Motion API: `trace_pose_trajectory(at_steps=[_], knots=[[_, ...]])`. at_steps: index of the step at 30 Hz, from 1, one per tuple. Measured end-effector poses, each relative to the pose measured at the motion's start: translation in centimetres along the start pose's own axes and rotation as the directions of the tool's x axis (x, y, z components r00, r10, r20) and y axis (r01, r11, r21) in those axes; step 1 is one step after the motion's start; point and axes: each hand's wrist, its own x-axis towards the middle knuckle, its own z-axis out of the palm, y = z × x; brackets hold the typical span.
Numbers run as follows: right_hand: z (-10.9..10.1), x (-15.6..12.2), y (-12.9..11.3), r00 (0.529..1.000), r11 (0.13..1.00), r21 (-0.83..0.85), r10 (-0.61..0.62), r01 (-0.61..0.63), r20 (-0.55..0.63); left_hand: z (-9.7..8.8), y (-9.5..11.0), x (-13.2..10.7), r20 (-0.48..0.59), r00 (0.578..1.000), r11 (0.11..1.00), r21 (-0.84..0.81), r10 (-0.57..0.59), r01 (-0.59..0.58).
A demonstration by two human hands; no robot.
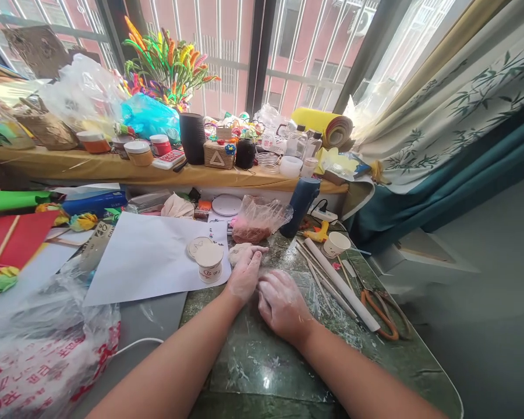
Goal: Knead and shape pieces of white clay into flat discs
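Note:
My left hand lies over a pale lump of clay or dough on the green marble table, fingers stretched forward and pressing on it. My right hand sits just beside and behind it, palm down, fingers curled toward the left hand; both are dusted white. I cannot see whether anything is under the right hand. A small white paper cup and its round lid stand just left of the left hand on a white sheet of paper.
A plastic bag of reddish material, a dark blue bottle, a white rolling pin, wooden sticks, orange-handled scissors, a small cup lie nearby. A printed plastic bag sits at front left. A cluttered shelf runs along the window.

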Motion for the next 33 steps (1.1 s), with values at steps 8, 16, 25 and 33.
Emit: trace_pose_trajectory(at_steps=[8,16,25,33], knots=[[-0.6,-2.3,0.1,0.977,0.978,-0.022,-0.208,0.209,0.047,-0.4,-0.3,0.4,0.045,0.999,1.0,0.002,0.023,-0.023],[-1.5,-2.3,2.0,0.972,0.989,-0.022,0.141,-0.147,-0.19,-0.3,-0.1,0.2,0.068,0.998,1.0,0.02,0.016,-0.017],[-4.3,0.0,2.3,0.928,0.932,0.168,0.345,-0.322,-0.14,-0.2,2.1,-0.4,0.102,0.994,0.99,0.138,-0.031,0.016],[-0.4,0.6,1.5,0.911,0.901,-0.222,0.401,-0.374,0.095,0.0,2.3,-0.6,0.103,0.994,0.99,0.136,-0.041,0.027]])
